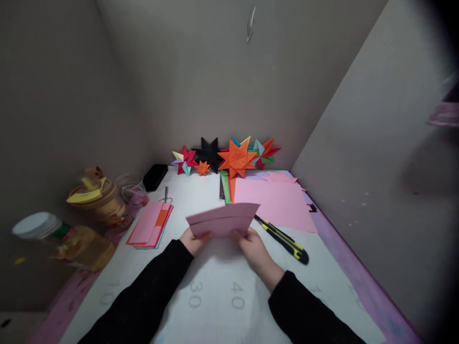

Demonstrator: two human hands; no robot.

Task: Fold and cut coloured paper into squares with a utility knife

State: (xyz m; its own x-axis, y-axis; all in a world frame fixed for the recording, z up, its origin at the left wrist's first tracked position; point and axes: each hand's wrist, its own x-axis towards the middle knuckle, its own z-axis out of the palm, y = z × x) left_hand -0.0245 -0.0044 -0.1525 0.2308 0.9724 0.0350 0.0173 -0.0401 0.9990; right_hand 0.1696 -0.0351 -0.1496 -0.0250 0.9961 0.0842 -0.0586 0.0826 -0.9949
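Observation:
Between my two hands I hold a piece of pink paper (224, 220), raised above the white mat, with a line running across it near the top edge. My left hand (195, 240) is closed on its lower left side. The lower right side is pinched by my right hand (251, 243), thumb in front and the other fingers mostly hidden behind. A black and yellow utility knife (283, 239) lies just right of my right hand. Left of my left hand rests a stack of pink, orange and red paper pieces (150, 224).
Folded paper stars (237, 158) line the back wall. Larger pink sheets (276, 203) lie at the back right. Scissors (166, 195) and a black case (155, 177) sit at the back left. A bottle (82, 246) and a brown cup (111, 205) stand along the left edge.

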